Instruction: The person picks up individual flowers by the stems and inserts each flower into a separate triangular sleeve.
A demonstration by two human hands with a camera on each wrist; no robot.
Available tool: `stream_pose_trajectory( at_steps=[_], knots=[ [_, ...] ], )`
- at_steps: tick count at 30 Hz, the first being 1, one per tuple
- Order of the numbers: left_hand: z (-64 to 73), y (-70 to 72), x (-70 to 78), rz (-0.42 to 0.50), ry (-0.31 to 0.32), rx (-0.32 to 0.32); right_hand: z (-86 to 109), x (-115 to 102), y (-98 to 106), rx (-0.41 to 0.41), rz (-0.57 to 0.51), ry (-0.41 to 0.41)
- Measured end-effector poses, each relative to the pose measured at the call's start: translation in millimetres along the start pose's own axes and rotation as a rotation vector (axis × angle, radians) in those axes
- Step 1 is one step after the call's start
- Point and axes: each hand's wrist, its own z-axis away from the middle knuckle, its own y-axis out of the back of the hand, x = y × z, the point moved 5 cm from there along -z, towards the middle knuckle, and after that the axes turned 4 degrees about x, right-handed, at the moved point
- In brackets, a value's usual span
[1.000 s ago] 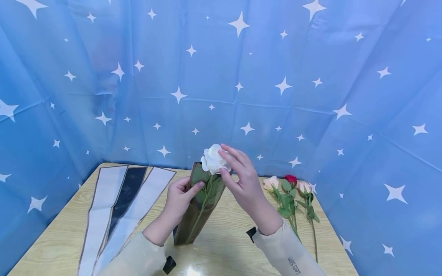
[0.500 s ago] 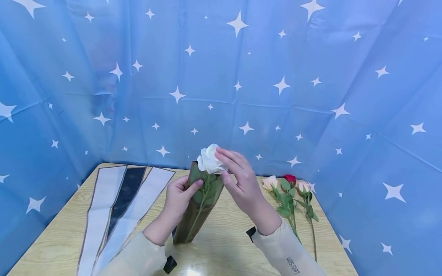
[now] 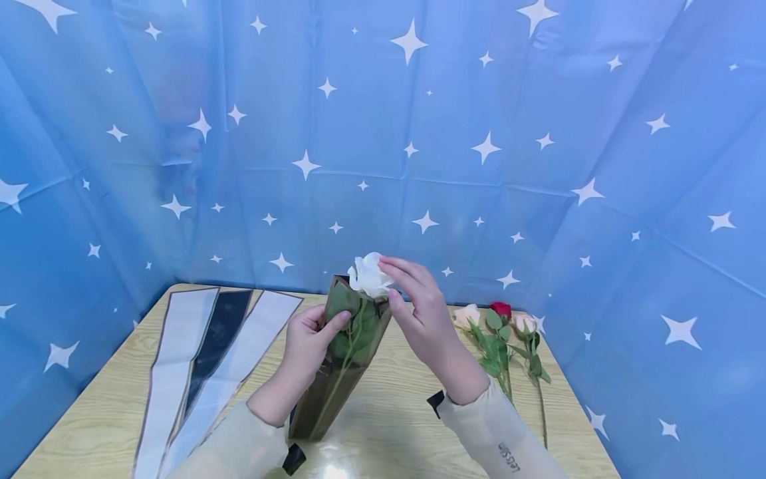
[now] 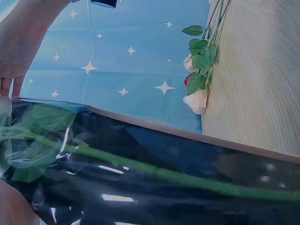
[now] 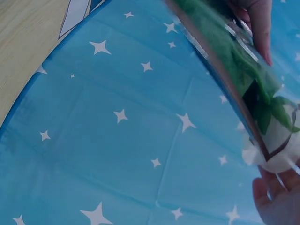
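My left hand (image 3: 311, 342) grips the upper left side of a dark see-through flower sleeve (image 3: 323, 399), thumb across its front. Inside the tilted sleeve, a green stem and leaves show through the film, also in the left wrist view. A white rose (image 3: 370, 274) belongs to that stem, its bloom sticking out of the top opening. My right hand (image 3: 421, 313) is at the bloom's right side, its fingertips on the petals and the thumb apart below them. In the right wrist view the white petals (image 5: 279, 159) rest against the right fingertips beside the sleeve's edge.
On the table's left lie long flat sleeves, white (image 3: 179, 359) and black (image 3: 221, 346), with dark borders. At the right lie loose roses: a red one (image 3: 500, 310) and pale pink ones (image 3: 467, 317). A blue star-patterned curtain (image 3: 383, 133) stands behind the table (image 3: 395, 412).
The white rose sits a little deeper in the sleeve, its base now behind the rim. The sleeve's lower end has swung slightly left and nearer. My right hand stays at the bloom.
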Motion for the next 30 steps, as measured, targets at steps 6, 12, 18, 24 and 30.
stream_pose_trajectory(
  at_steps=[6,12,18,24,30],
  knots=[
    [-0.6,0.0,1.9,-0.029,-0.030,0.003,3.4,-0.1,-5.0,-0.033,0.001,0.008],
    [-1.5,2.5,2.0,-0.025,-0.053,0.017,4.2,-0.6,-5.8,-0.034,0.006,0.023],
    [-3.5,3.4,2.3,-0.017,-0.105,0.009,3.2,-3.6,-3.1,-0.025,-0.010,0.066],
    [-1.9,2.5,4.6,-0.011,-0.126,0.024,6.0,-4.0,-8.7,-0.070,-0.041,0.087],
    [-1.9,2.9,3.9,0.027,-0.122,0.063,6.0,-3.3,-9.3,-0.075,-0.038,0.076]
  ],
)
